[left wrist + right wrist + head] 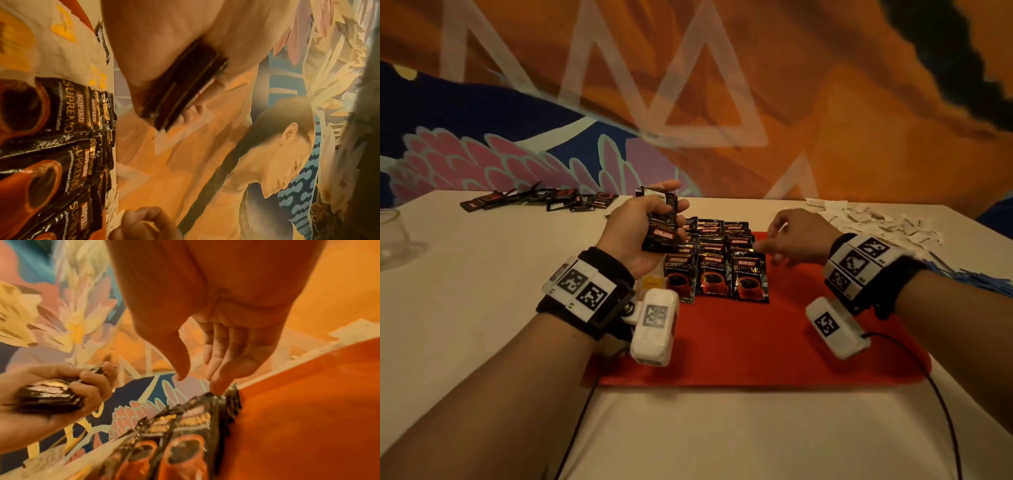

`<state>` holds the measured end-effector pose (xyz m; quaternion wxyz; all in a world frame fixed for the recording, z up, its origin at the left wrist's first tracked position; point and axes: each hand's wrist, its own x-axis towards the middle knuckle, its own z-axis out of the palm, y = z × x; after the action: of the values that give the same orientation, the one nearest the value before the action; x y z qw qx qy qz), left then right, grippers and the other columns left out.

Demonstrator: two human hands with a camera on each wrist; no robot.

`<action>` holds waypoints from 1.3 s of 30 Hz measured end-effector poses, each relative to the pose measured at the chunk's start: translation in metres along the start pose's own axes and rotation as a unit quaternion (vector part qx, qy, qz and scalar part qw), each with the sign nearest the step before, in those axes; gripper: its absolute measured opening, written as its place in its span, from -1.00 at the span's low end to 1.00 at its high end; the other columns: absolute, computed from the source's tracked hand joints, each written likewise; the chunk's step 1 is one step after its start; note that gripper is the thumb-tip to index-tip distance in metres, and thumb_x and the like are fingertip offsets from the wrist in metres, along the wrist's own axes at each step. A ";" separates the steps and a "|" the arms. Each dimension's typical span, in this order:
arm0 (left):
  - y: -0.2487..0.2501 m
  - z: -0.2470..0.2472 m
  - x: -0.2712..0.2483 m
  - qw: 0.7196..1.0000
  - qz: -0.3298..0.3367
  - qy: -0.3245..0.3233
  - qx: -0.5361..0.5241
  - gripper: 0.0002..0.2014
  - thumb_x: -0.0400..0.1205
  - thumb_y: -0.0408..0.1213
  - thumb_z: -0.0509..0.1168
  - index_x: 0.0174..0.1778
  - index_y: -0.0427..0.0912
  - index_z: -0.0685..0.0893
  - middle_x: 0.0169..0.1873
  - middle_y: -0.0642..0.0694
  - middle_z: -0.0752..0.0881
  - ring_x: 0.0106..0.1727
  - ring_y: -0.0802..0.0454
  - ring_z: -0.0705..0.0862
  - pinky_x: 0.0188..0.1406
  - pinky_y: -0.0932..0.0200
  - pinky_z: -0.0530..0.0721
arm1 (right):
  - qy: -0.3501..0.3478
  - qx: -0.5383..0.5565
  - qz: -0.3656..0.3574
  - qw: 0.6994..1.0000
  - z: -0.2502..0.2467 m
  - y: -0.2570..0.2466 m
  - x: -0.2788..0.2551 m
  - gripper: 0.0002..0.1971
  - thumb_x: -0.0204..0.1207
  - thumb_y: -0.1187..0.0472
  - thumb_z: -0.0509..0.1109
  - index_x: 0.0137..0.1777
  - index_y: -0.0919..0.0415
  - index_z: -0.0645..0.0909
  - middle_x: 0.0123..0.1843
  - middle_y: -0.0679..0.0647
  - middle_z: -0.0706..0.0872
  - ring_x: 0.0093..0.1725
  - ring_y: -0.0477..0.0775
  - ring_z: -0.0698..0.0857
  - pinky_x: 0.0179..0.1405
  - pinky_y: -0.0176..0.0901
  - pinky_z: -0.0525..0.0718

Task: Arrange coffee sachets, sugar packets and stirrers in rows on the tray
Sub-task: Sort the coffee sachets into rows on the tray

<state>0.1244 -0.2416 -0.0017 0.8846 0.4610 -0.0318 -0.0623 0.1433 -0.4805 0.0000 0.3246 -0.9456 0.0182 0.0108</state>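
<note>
A red tray (pixel 774 335) lies in the middle of the table. Black coffee sachets (pixel 715 274) lie on its back left part in three overlapping columns, also seen in the left wrist view (pixel 61 146) and the right wrist view (pixel 185 426). My left hand (pixel 640 226) hovers above the left column and grips a stack of coffee sachets (pixel 662 224), whose edges show in the left wrist view (pixel 185 87). My right hand (pixel 770 238) is beside the right column with thumb and fingers apart. One fingertip (pixel 216 389) touches the top edge of a sachet there.
White sugar packets (pixel 876 226) are heaped at the back right, with blue stirrers (pixel 969 274) at the right edge. More black sachets (pixel 541 200) lie scattered at the back left. A glass (pixel 393 236) stands far left. Cables (pixel 945 404) trail over the table's front.
</note>
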 end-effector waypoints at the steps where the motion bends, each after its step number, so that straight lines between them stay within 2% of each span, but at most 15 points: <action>1: 0.000 0.001 0.000 1.000 0.002 -0.009 -0.003 -0.59 0.68 -0.56 0.06 0.37 -0.19 0.59 -0.07 -0.26 0.73 -0.23 -0.06 0.72 -0.26 0.09 0.72 | 0.015 0.014 -0.028 0.999 -0.001 -0.004 0.000 -0.70 0.46 0.03 0.59 -0.03 0.19 0.59 -0.22 0.13 0.83 -0.25 0.02 0.81 -0.24 -0.09 0.80; 5: -0.004 0.004 0.000 0.999 0.012 -0.046 -0.018 -0.59 0.70 -0.60 0.18 0.44 -0.19 0.52 -0.01 -0.35 0.75 -0.05 -0.19 0.79 0.03 -0.11 0.78 | 0.029 0.104 -0.138 0.984 0.000 -0.032 -0.005 -0.75 0.52 0.03 0.52 0.00 0.20 0.65 -0.12 0.12 0.81 -0.20 0.00 0.80 -0.27 -0.18 0.77; 8: -0.007 0.004 -0.003 0.996 0.035 -0.018 0.081 -0.71 0.67 -0.48 0.31 0.32 -0.41 0.63 -0.05 -0.29 0.79 -0.04 -0.15 0.81 -0.10 -0.02 0.82 | -0.012 0.210 -0.169 0.963 0.010 -0.053 -0.010 -0.72 0.48 0.05 0.56 0.07 0.19 0.66 -0.07 0.11 0.79 -0.21 -0.09 0.79 -0.32 -0.26 0.73; 11: -0.008 0.002 -0.002 0.991 0.065 0.011 0.118 -0.77 0.63 -0.41 0.39 0.20 -0.38 0.71 -0.05 -0.29 0.81 -0.04 -0.20 0.82 -0.12 -0.03 0.82 | -0.051 0.234 -0.181 0.954 0.023 -0.065 -0.009 -0.63 0.38 0.11 0.64 0.13 0.20 0.69 -0.08 0.06 0.80 -0.17 -0.10 0.79 -0.34 -0.27 0.68; 15: -0.009 -0.001 0.001 0.983 0.098 0.040 0.150 -0.78 0.61 -0.36 0.43 0.15 -0.35 0.74 -0.09 -0.29 0.82 -0.06 -0.23 0.83 -0.10 -0.08 0.81 | -0.021 0.235 -0.217 0.947 0.036 -0.070 -0.005 -0.75 0.35 0.22 0.67 -0.03 0.24 0.75 -0.07 0.17 0.83 -0.05 0.16 0.81 -0.11 0.01 0.76; 16: -0.009 0.000 0.000 0.980 0.107 0.040 0.160 -0.76 0.62 -0.30 0.43 0.15 -0.33 0.74 -0.08 -0.27 0.83 -0.06 -0.21 0.83 -0.12 -0.06 0.80 | -0.009 0.238 -0.222 0.946 0.037 -0.070 -0.005 -0.80 0.36 0.23 0.67 -0.07 0.22 0.76 -0.10 0.15 0.84 -0.05 0.13 0.81 -0.06 -0.01 0.74; 19: -0.004 0.000 0.003 0.982 0.087 0.059 0.156 -0.53 0.66 0.14 0.28 0.16 -0.24 0.71 -0.20 -0.17 0.79 -0.32 -0.01 0.76 -0.44 0.17 0.68 | 0.057 0.242 -0.234 0.940 0.033 -0.071 -0.006 -0.85 0.41 0.27 0.62 -0.16 0.04 0.72 -0.21 -0.09 0.81 -0.21 -0.24 0.75 -0.18 -0.42 0.63; 22: 0.002 -0.005 0.006 0.993 -0.022 0.048 0.106 -0.25 0.61 0.45 0.06 0.16 -0.24 0.68 -0.36 -0.13 0.63 -0.47 0.07 0.53 -0.57 0.26 0.52 | 0.160 0.187 -0.288 0.925 0.030 -0.072 -0.009 -0.82 0.40 0.23 0.63 -0.23 -0.01 0.68 -0.20 -0.10 0.79 -0.20 -0.18 0.70 -0.25 -0.45 0.55; 24: 0.004 -0.008 0.004 0.992 -0.043 0.005 0.119 -0.37 0.62 0.35 0.19 0.11 -0.22 0.69 -0.35 -0.09 0.63 -0.43 0.08 0.51 -0.52 0.27 0.51 | 0.189 0.160 -0.326 0.912 0.034 -0.074 -0.011 -0.83 0.40 0.28 0.62 -0.25 0.06 0.69 -0.23 -0.09 0.77 -0.24 -0.26 0.66 -0.26 -0.48 0.54; 26: 0.005 -0.007 0.003 0.994 -0.004 -0.005 0.107 -0.64 0.62 0.04 0.37 0.08 -0.21 0.70 -0.29 -0.10 0.68 -0.37 0.07 0.57 -0.42 0.24 0.56 | 0.196 0.145 -0.348 0.905 0.037 -0.074 -0.009 -0.82 0.39 0.39 0.60 -0.24 0.09 0.71 -0.23 -0.13 0.75 -0.22 -0.31 0.66 -0.24 -0.45 0.61; 29: 0.006 -0.009 0.005 0.992 0.076 0.032 0.098 -0.60 0.55 -0.30 0.44 0.26 -0.44 0.67 -0.01 -0.29 0.76 -0.07 -0.14 0.73 0.02 0.02 0.72 | 0.154 0.146 -0.352 0.912 0.036 -0.068 -0.009 -0.64 0.42 0.52 0.45 -0.21 -0.05 0.71 -0.08 -0.11 0.78 -0.06 -0.18 0.73 -0.14 -0.28 0.72; 30: 0.005 -0.009 0.005 0.989 0.094 0.046 0.107 -0.63 0.56 -0.34 0.44 0.25 -0.44 0.67 0.01 -0.30 0.76 -0.05 -0.17 0.73 0.04 -0.01 0.72 | 0.127 0.171 -0.338 0.917 0.035 -0.066 -0.009 -0.58 0.43 0.56 0.37 -0.18 -0.07 0.69 -0.05 -0.11 0.77 -0.05 -0.20 0.74 -0.13 -0.31 0.72; 34: 0.003 -0.008 0.005 0.976 0.130 0.082 0.152 -0.93 0.59 -0.41 0.45 -0.09 -0.22 0.69 -0.33 -0.13 0.65 -0.43 0.05 0.56 -0.46 0.23 0.57 | 0.036 0.363 -0.231 0.902 0.033 -0.063 -0.010 -0.75 0.54 0.48 0.34 -0.05 0.10 0.69 -0.04 0.01 0.77 0.00 0.00 0.75 -0.08 -0.12 0.69; 36: 0.002 -0.005 0.003 0.977 0.134 0.072 0.151 -0.93 0.60 -0.44 0.43 -0.07 -0.20 0.71 -0.32 -0.10 0.69 -0.43 0.11 0.61 -0.47 0.27 0.59 | 0.047 0.297 -0.233 0.925 0.035 -0.063 -0.010 -0.93 0.52 0.24 0.51 -0.04 0.07 0.73 -0.04 -0.03 0.81 -0.01 -0.04 0.76 -0.07 -0.17 0.68; 39: 0.002 -0.003 0.001 0.979 0.135 0.057 0.139 -0.92 0.63 -0.42 0.40 0.00 -0.20 0.73 -0.30 -0.06 0.74 -0.39 0.15 0.64 -0.44 0.30 0.59 | 0.094 0.170 -0.245 0.950 0.043 -0.063 -0.007 -0.89 0.42 0.16 0.62 -0.08 0.02 0.80 -0.13 -0.12 0.83 -0.16 -0.22 0.74 -0.15 -0.30 0.58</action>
<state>0.1259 -0.2381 -0.0017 0.8127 0.5735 -0.0520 0.0889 0.1390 -0.4039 0.0050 0.4700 -0.8485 -0.1822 -0.1612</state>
